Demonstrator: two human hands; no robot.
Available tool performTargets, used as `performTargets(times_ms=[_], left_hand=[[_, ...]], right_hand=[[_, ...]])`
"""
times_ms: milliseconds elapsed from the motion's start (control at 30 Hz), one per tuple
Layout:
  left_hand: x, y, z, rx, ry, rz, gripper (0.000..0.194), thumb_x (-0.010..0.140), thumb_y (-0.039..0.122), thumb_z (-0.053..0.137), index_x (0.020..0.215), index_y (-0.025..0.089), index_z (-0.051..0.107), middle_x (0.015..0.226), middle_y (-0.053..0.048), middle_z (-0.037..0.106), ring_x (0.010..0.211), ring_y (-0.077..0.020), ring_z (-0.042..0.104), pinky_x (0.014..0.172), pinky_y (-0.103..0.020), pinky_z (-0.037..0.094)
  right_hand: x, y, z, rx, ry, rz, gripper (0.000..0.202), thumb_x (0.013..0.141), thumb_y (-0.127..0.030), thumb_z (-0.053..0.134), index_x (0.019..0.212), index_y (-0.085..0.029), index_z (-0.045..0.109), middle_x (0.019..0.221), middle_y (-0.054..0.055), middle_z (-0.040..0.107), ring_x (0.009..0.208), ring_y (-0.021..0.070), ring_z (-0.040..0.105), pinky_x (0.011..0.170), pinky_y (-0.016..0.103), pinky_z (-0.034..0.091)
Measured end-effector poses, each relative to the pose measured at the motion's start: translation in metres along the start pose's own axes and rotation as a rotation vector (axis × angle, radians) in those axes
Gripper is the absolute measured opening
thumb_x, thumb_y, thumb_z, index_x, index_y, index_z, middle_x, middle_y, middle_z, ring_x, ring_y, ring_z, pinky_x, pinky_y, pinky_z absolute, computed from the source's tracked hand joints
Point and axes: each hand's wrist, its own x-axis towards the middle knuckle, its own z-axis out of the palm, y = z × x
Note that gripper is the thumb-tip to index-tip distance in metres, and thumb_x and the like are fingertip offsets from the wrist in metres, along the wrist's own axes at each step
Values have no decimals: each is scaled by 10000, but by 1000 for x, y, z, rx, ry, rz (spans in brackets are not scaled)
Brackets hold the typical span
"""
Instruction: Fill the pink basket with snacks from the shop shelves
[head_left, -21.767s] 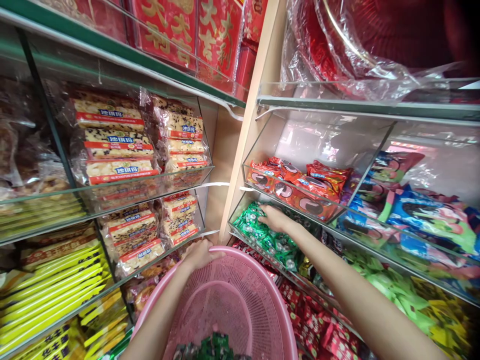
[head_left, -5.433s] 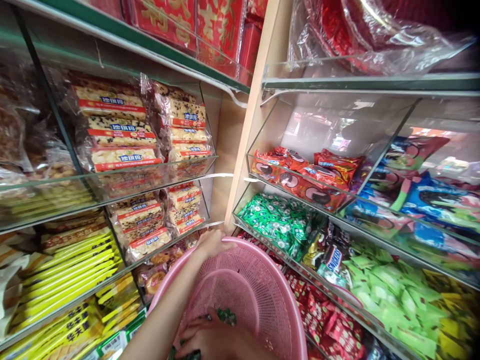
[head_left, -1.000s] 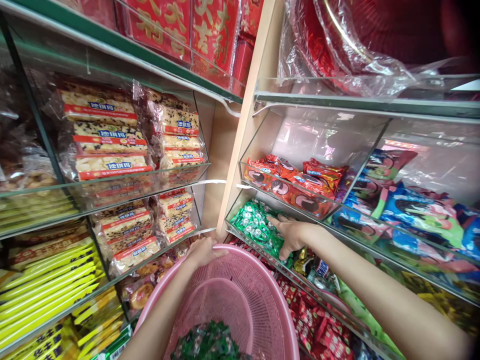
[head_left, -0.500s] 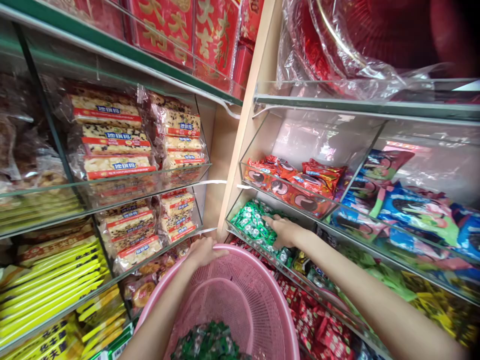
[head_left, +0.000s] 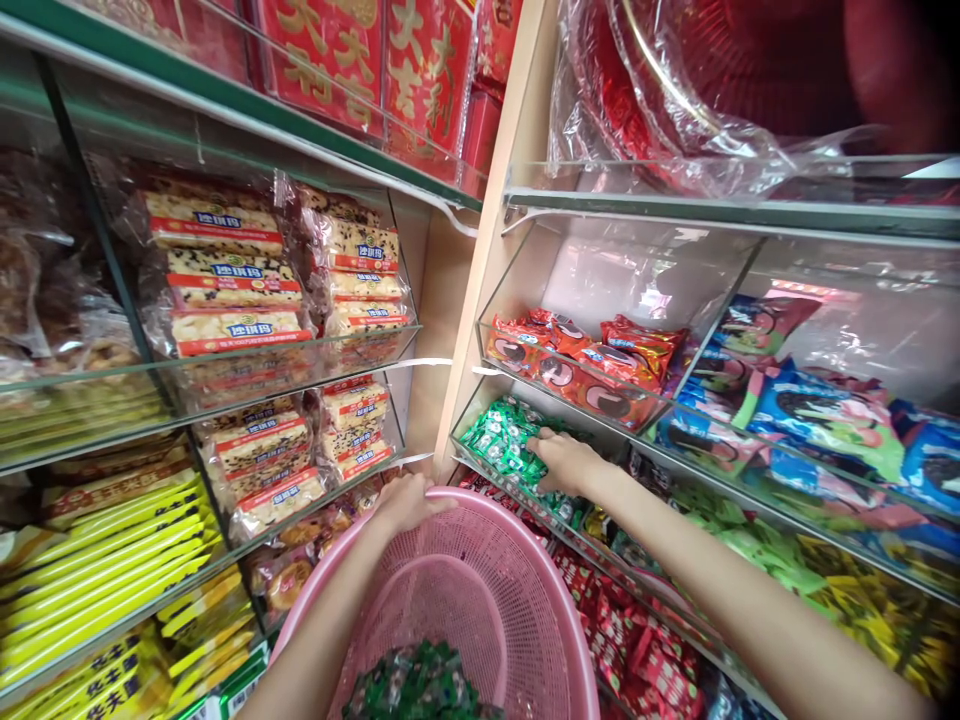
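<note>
My left hand (head_left: 407,503) is closed over the far-left rim of a pink plastic mesh basket (head_left: 529,570). Inside it, at the bottom, lies a heap of green-wrapped candies (head_left: 420,685). To the right, my right hand (head_left: 564,462) reaches into a glass-fronted shelf bin of shiny green-wrapped candies (head_left: 499,437). Its fingers are bent down and closed among these candies, with the fingertips partly hidden. The basket is tilted towards me, its far rim close below the bin.
Glass shelf fronts surround both arms. Above the right hand are red snack packets (head_left: 577,365) and blue packets (head_left: 832,420); below lie red-wrapped candies (head_left: 622,620). Wrapped puffed-rice bars (head_left: 232,280) and yellow packets (head_left: 97,570) fill the left shelves. A wooden post (head_left: 480,240) stands between.
My right hand has shifted slightly right in the green candies, and its fingers have drawn in. The left hand and basket have stayed where they were.
</note>
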Motion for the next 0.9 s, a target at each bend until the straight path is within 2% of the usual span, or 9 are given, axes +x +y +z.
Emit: performTargets(times_ms=[67, 267, 533, 733, 900], left_hand=[[0, 1, 0, -2, 1, -5, 539, 734, 716, 423, 786, 235, 659, 857, -84, 722, 885, -285, 674, 699, -298, 473], [-1, 1, 1, -9, 4, 2, 578, 739, 735, 378, 773, 229, 656, 866, -96, 722, 887, -296, 671, 694, -308, 472], [-2, 3, 0, -6, 6, 4, 571, 740, 730, 387, 766, 228, 658, 856, -93, 721, 881, -285, 673, 678, -293, 463], [-3, 2, 0, 0, 7, 2, 560, 737, 727, 403, 778, 232, 662, 842, -93, 721, 889, -298, 671, 667, -295, 467], [-1, 3, 0, 3, 2, 5, 593, 726, 749, 382, 784, 229, 660, 845, -100, 718, 881, -307, 671, 667, -307, 472]], right_hand=[[-1, -1, 0, -11, 4, -6, 563, 659, -257, 727, 1185, -206, 535, 1238, 134, 489, 1131, 320, 504, 874, 383, 446], [-3, -5, 2, -19, -27, -22, 669, 626, -232, 732, 1248, -194, 488, 1238, 149, 482, 1123, 342, 501, 833, 399, 462], [-5, -7, 1, -45, 41, -90, 419, 699, -155, 633, 1112, -201, 580, 1148, 128, 545, 1069, 305, 540, 837, 370, 451], [-5, -9, 1, -53, 13, -99, 577, 654, -139, 661, 1210, -205, 521, 1195, 146, 507, 1102, 360, 514, 794, 403, 470], [-2, -5, 4, -39, 36, -135, 425, 696, -174, 648, 1117, -196, 591, 1146, 138, 554, 1079, 326, 540, 834, 381, 455]])
